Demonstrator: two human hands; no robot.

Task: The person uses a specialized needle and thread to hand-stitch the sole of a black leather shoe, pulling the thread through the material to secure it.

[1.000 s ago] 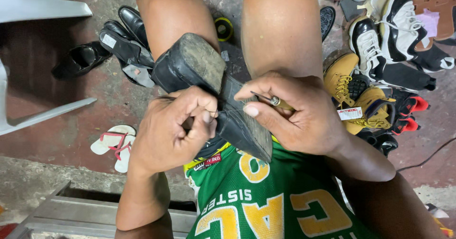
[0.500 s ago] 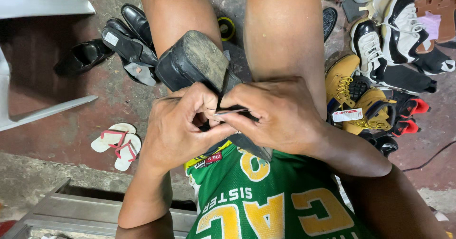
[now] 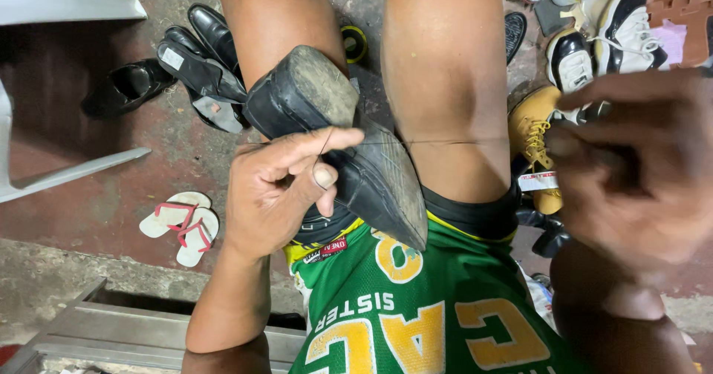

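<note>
The left hand (image 3: 278,192) grips a black shoe (image 3: 334,140) on the lap, sole up; the right hand (image 3: 639,170), blurred, pinches a taut thread (image 3: 438,142).

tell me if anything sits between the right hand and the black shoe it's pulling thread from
Nothing solid does. The right hand is held out to the side, and only the taut thread crosses the bare thigh to the black shoe, which the left hand steadies.

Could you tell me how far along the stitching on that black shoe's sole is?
Done: a thread already runs out from the black shoe. In hand: the left hand steadies the sole while the blurred right hand pulls the thread taut. How much of the seam remains is hidden.
</note>
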